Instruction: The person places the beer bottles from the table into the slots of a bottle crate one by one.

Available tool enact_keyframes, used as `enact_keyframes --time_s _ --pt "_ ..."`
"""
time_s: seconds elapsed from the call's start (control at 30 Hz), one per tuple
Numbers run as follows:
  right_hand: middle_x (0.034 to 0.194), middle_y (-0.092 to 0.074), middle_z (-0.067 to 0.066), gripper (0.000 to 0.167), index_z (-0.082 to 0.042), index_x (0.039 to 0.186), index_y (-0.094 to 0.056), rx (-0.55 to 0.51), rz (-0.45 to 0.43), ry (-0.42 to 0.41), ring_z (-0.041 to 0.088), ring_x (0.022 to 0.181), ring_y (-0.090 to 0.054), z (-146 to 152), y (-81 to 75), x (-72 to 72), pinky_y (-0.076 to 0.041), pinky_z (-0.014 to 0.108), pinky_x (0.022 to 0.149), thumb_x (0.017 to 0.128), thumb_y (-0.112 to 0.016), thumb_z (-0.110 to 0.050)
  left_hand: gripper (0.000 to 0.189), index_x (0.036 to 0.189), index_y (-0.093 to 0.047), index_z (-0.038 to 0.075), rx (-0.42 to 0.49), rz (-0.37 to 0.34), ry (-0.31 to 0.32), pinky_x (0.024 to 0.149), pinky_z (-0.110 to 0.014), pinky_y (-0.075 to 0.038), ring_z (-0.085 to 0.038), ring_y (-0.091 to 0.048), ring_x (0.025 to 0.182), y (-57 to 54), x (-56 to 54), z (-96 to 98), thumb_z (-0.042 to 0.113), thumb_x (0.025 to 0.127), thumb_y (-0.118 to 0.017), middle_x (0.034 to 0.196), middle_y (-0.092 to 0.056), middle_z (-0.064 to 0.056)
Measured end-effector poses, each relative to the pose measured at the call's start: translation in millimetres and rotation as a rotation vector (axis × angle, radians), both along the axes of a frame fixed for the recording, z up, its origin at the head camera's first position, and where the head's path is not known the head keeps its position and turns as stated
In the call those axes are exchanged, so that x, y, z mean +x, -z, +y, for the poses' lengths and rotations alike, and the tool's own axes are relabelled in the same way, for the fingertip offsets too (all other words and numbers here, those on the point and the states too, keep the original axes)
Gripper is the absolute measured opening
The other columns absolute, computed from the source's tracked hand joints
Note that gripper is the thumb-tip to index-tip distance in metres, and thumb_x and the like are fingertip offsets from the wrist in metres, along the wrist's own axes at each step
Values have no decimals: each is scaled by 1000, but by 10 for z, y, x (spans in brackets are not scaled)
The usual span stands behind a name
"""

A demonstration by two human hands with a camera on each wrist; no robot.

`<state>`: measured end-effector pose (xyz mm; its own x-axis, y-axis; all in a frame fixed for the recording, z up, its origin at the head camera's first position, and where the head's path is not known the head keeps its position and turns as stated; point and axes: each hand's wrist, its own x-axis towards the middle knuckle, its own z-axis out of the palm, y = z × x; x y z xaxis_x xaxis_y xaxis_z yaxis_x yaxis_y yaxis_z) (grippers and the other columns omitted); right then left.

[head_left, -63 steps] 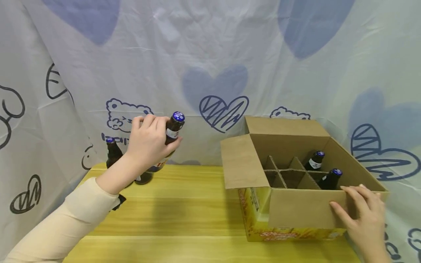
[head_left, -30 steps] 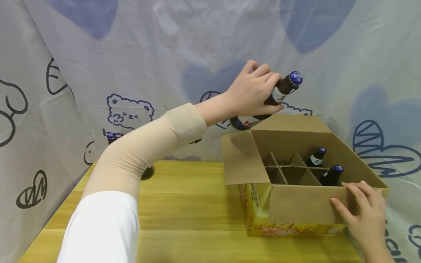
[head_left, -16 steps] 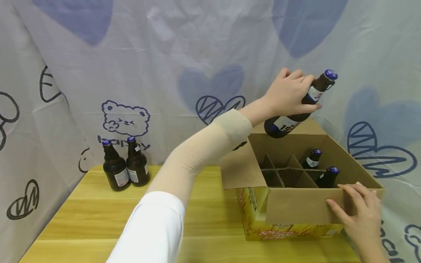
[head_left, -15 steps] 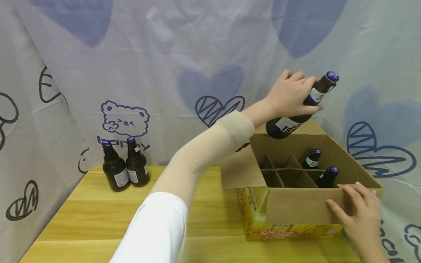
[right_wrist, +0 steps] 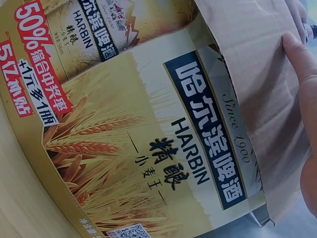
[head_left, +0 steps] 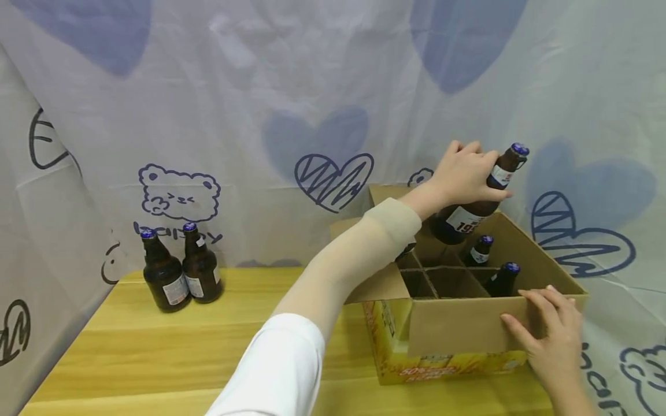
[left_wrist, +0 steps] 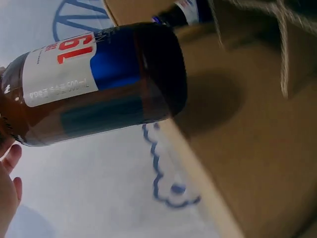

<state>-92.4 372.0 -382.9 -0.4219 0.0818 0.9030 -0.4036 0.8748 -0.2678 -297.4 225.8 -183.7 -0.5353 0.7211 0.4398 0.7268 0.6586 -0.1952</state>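
Observation:
My left hand (head_left: 463, 178) grips a brown beer bottle (head_left: 463, 222) around its neck. The bottle is tilted, blue cap up to the right, its base over the rear compartments of the cardboard box (head_left: 463, 326). In the left wrist view the bottle's base (left_wrist: 166, 69) is close to the brown cardboard, and its label shows red print. My right hand (head_left: 554, 329) holds the box's front edge, thumb on the folded-down flap (right_wrist: 262, 99) and fingertips at the rim. Two capped bottles, one rear (head_left: 480, 252) and one front (head_left: 503, 280), stand in the right-hand compartments.
Two more brown bottles, one at the left (head_left: 165, 271) and one beside it (head_left: 202, 266), stand upright at the back left of the yellow wooden table (head_left: 171, 352). A patterned cloth (head_left: 250, 115) hangs behind. Cardboard dividers (head_left: 424, 277) split the box.
My left hand has carried the bottle from above the table's left side rightward to the box, then lowered it toward the rear compartments. My right hand keeps its place on the box edge.

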Motion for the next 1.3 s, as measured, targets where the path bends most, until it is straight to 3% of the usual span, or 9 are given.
enact_keyframes --time_s 0.13,0.37,0.47,0.6,0.87,1.0,1.1,1.17,1.3 --pt "104 -58 27 75 4 100 -68 -3 12 -1 4 130 -40 15 -49 13 -20 36 115 78 -63 -67 80 143 -43 31 20 -119 -18 94 -30 -31 -6 -49 117 94 -26 129 82 81 -43 118 -65 16" --pt "106 -59 26 74 4 101 -68 -1 -20 -5 -1 131 -37 -33 -28 68 -19 38 115 80 -62 -66 86 147 -39 29 -43 -256 -51 104 -34 -31 -9 -41 135 564 -151 163 82 79 -47 136 -58 12" --pt "106 -58 26 74 5 102 -68 -4 -29 -2 0 132 -37 -51 -19 107 -18 40 117 80 -62 -66 91 149 -37 29 -40 -290 -68 110 -37 -29 -10 -36 141 684 -186 148 83 77 -48 142 -53 12" --pt "107 -57 26 74 4 102 -68 -6 -39 4 6 133 -39 -39 -42 136 -18 43 117 80 -62 -66 87 143 -44 30 -65 -263 -44 108 -37 -29 -10 -39 138 718 -201 171 85 75 -48 134 -58 13" --pt "107 -57 28 76 6 102 -67 -16 -34 5 0 133 -36 -67 -110 101 -18 44 117 80 -61 -66 54 100 -58 33 -194 -303 -68 110 -39 -24 -9 -45 122 784 -298 186 79 71 -63 110 -64 18" --pt "104 -58 20 78 8 102 -67 -34 -30 5 -4 133 -35 -95 -146 114 -18 48 117 80 -60 -67 68 117 -56 30 -224 -319 -69 117 -43 -17 -10 -41 132 799 -333 205 78 69 -66 122 -62 17" --pt "106 -58 14 77 7 102 -67 -42 -33 0 -4 132 -35 -94 -144 113 -18 52 116 79 -61 -67 90 134 -38 24 -215 -324 -62 116 -41 -18 -11 -39 134 798 -335 211 76 68 -68 126 -62 15" --pt "106 -58 14 77 7 102 -67 -39 -36 -2 -3 132 -36 -82 -130 107 -18 52 116 79 -62 -66 99 138 -26 22 -209 -337 -63 115 -39 -18 -11 -38 135 797 -329 204 75 67 -70 125 -63 16" --pt "107 -56 27 77 6 103 -67 -34 -53 -11 1 133 -37 -67 -96 96 -17 49 117 78 -63 -67 97 136 -24 25 -217 -348 -60 114 -38 -18 -11 -35 136 802 -320 158 73 66 -72 123 -64 17"
